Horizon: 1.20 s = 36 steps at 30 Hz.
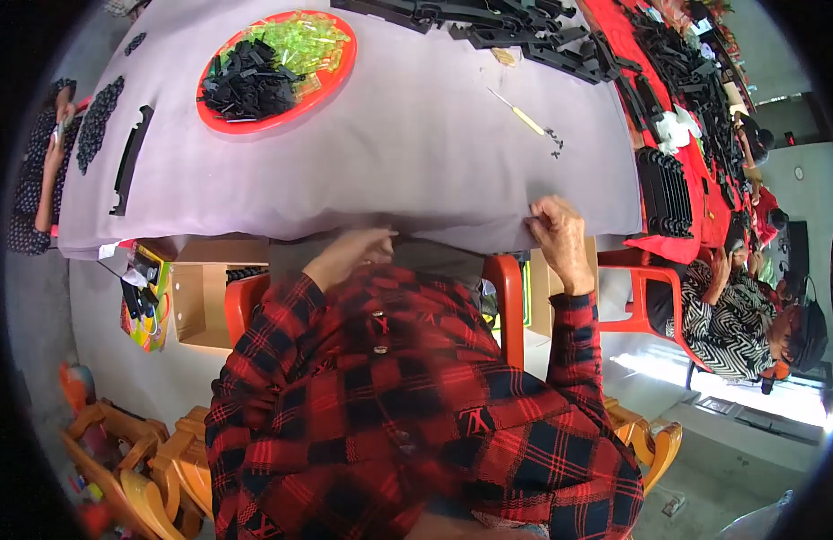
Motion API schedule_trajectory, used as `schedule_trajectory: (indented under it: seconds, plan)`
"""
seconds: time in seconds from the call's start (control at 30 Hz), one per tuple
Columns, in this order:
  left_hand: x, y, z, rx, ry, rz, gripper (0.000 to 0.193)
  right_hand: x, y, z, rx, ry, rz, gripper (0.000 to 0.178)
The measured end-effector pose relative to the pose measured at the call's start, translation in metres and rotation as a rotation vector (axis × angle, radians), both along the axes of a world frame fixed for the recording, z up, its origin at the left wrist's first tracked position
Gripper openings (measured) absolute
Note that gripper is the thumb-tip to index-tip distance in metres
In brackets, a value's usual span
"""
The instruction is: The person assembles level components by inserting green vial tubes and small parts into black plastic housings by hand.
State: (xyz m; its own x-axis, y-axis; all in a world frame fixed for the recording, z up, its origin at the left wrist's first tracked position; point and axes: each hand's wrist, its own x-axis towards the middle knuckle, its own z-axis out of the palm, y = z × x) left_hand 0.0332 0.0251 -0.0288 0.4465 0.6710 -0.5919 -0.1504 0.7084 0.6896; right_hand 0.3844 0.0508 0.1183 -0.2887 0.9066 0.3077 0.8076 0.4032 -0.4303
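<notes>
My left hand (353,256) is in front of my body, just below the near edge of the table. It is smeared by motion, with one finger pointing right, and whether it holds anything cannot be made out. Further right, my right hand (562,238) is closed with curled fingers at the edge of the pale lilac tablecloth (389,166). Anything between its fingertips is hidden. Beyond that hand lies a thin screwdriver-like tool with a yellow handle (527,119), with small black pieces (553,142) by its end.
A red round tray (344,67) holds black parts (250,83) and yellow-green clear pieces (295,43). A long black strip (131,162) lies at left. Black plastic parts (533,36) pile up at the back. People sit at a red-covered table (695,202) on the right. An open carton (200,301) stands below.
</notes>
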Motion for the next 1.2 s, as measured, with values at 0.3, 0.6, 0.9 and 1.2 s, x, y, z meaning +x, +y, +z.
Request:
schedule_trajectory:
  seconds: [0.3,0.6,0.9,1.2]
  plan:
    - [-0.024,-0.020,0.112,0.603,0.288,-0.374,0.030,-0.026,0.058,0.035,-0.490,0.380,0.055,0.012]
    - [-0.062,-0.011,0.098,0.343,0.096,-0.117,0.038,-0.115,0.242,0.043,0.039,0.245,-0.024,0.030]
    - [-0.070,-0.007,0.091,0.341,0.156,-0.181,0.051,-0.190,0.334,0.027,0.086,-0.499,0.014,0.057]
    - [-0.061,-0.006,0.093,0.320,0.150,-0.142,0.044,-0.175,0.303,0.034,0.361,-0.512,0.232,0.040]
